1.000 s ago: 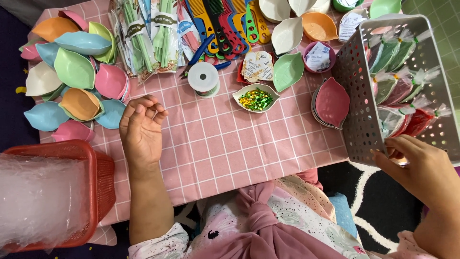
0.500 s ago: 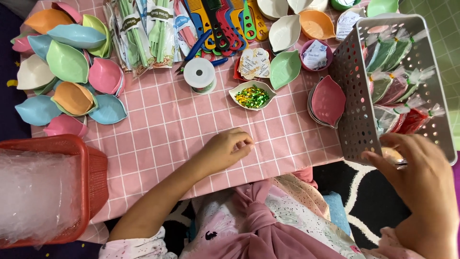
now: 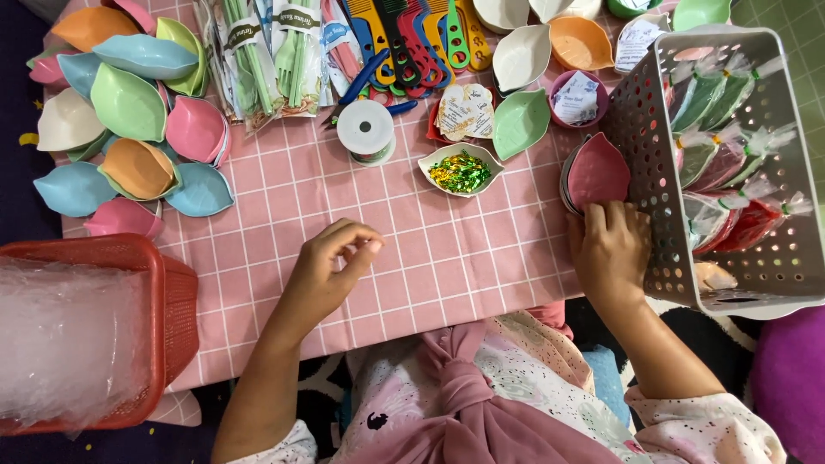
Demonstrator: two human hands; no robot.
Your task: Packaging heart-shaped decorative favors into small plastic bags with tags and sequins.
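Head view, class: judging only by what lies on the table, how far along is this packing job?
Done: wrapped, tied leaf dishes fill the white basket. In hand: the right hand touches the pink dish stack beside the basket; the left hand rests empty over the pink cloth. Left: a pile of unwrapped leaf dishes at the far left, plus the dish of sequins.

Pink checked tablecloth (image 3: 258, 206); green tiled floor (image 3: 795, 17) beyond.

Beside the white spool of ribbon (image 3: 365, 131): one white leaf-shaped dish of green sequins (image 3: 461, 169), one red plastic basket (image 3: 168, 301), one perforated grey basket (image 3: 653, 172).
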